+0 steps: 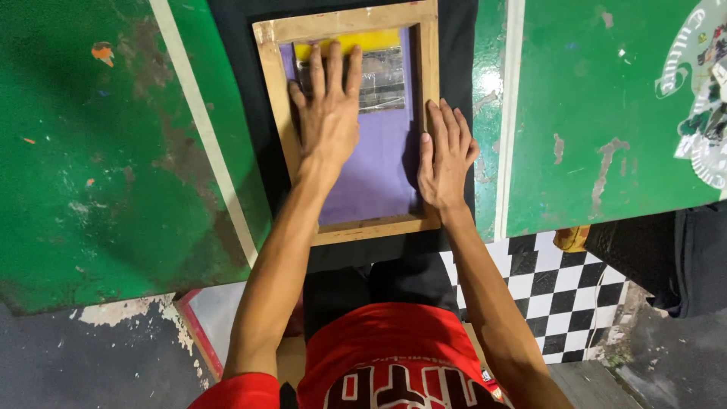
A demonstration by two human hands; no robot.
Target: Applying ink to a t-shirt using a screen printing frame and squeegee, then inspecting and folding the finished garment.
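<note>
**Both palms down on the printing screen**

I'm looking straight down at a wooden-framed printing screen (pixel 350 121) lying flat on a black cloth (pixel 454 60), and everything here sits around that frame. The left hand (pixel 327 113) is inside it, spread open and flat on the purple mesh (pixel 379 170), fingertips reaching up to the yellow strip (pixel 379 39) just under the frame's far rail. A shiny taped patch (pixel 384 76) lies right beside those fingers. The right hand (pixel 445 159) rests on the frame's right rail, fingers together and laid flat, palm pressing the wood. Neither hand is closed around anything; both are open and bearing down.

The black cloth runs out past the frame on every side and hangs off the near edge toward the red shirt (pixel 386 356). Left and right of the frame are worn green table tops (pixel 98 167), paint flaking. Below the frame's near right corner there's checkered floor (pixel 560 295).

My read on doing this well: keep the weight even, so the frame seats flat and doesn't rock at a corner. The right palm should pin the rail without nudging it sideways, or the screen creeps across the cloth. The left hand should press the mesh gently, no dragging.
</note>
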